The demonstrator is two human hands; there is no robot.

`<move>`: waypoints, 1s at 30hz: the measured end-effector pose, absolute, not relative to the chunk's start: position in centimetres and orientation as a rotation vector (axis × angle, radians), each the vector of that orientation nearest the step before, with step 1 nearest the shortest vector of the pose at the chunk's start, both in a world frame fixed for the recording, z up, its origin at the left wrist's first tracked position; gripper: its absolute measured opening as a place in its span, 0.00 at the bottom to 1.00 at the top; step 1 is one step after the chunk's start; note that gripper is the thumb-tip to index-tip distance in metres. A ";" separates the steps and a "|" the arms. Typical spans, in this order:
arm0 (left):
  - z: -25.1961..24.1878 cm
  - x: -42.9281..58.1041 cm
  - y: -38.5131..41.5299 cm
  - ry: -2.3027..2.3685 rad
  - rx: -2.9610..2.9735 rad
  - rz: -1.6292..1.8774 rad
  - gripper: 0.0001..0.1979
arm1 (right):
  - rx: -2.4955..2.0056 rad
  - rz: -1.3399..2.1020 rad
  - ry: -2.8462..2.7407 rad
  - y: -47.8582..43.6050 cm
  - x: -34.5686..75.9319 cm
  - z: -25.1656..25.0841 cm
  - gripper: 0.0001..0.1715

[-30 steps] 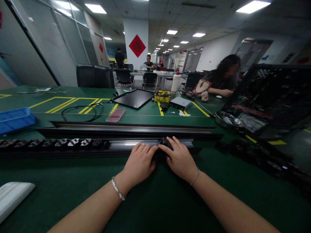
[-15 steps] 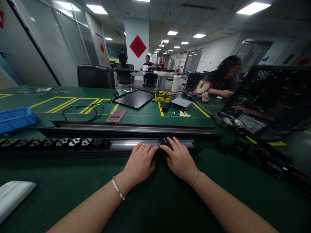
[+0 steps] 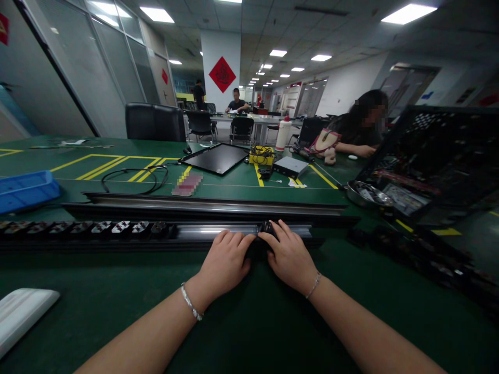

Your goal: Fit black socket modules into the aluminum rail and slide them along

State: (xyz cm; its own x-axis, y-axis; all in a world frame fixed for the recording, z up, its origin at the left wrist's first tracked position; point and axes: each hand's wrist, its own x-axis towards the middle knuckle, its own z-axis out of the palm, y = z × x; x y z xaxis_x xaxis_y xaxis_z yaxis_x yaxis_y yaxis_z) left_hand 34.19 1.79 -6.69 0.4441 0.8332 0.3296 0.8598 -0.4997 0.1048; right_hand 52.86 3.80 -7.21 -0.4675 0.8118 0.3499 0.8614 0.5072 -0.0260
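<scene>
A long black and silver rail (image 3: 202,232) lies across the green table in front of me. A row of several small black modules (image 3: 97,227) sits in its left part. My left hand (image 3: 226,262) rests on the rail's near edge with its fingers curled over it. Beside it, my right hand (image 3: 288,257) has its fingertips pressed on a small black module (image 3: 266,227) seated in the rail's channel. The two hands almost touch. A second long rail (image 3: 210,205) lies parallel just behind.
A blue bin (image 3: 27,191) stands at the left, and a white object (image 3: 23,311) lies near left. A black crate (image 3: 436,156) and metal bowl (image 3: 364,193) stand right. A cable loop (image 3: 132,179), dark panel (image 3: 216,157) and yellow box (image 3: 261,154) lie beyond. A seated person (image 3: 360,132) works far right.
Both hands stay on the rail at the same spot; only the view has shifted slightly.
</scene>
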 end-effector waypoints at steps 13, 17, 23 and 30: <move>-6.6 34.1 1.7 -1.535 -2.611 -0.528 0.25 | -1.406 -0.192 -2.435 3.8 52.8 -7.1 0.27; -6.7 34.1 1.8 -1.537 -2.614 -0.523 0.25 | -1.414 -0.180 -2.431 3.8 52.9 -7.1 0.26; -6.7 34.1 1.8 -1.541 -2.613 -0.485 0.24 | -1.423 -0.153 -2.424 3.8 52.9 -6.9 0.25; -6.7 34.1 1.9 -1.539 -2.613 -0.497 0.25 | -1.433 -0.156 -2.434 3.8 53.0 -6.9 0.26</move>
